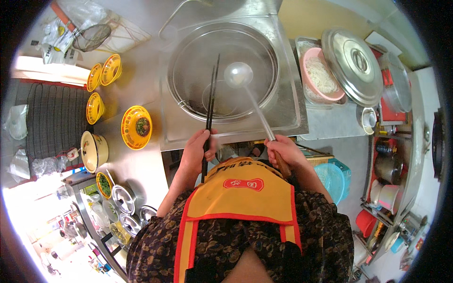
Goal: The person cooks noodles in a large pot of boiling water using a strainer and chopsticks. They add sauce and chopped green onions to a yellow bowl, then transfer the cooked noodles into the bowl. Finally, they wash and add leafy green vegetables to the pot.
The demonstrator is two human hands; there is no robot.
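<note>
My left hand [200,148] grips a pair of long black chopsticks [211,95], whose tips reach over a large round steel pot [275,76] set into a metal cooking counter. Steam blurs the pot's contents. In my right hand [286,152] is the wooden handle of a long metal ladle [239,75]; its bowl hangs over the pot, right of the chopstick tips. To the left, on the counter, stands a yellow patterned bowl [128,138] with chopped greens and sauce in it. Pale noodles [320,75] fill a pink basket [307,85] on the right.
Beside the noodles leans a large metal lid [354,67]. Three more yellow bowls [95,108] and an enamel pot [102,154] stand at the left. A wire skimmer [92,37] lies at the upper left. Lidded metal containers [123,198] are lower left; a blue plastic basket [331,180] is at the right.
</note>
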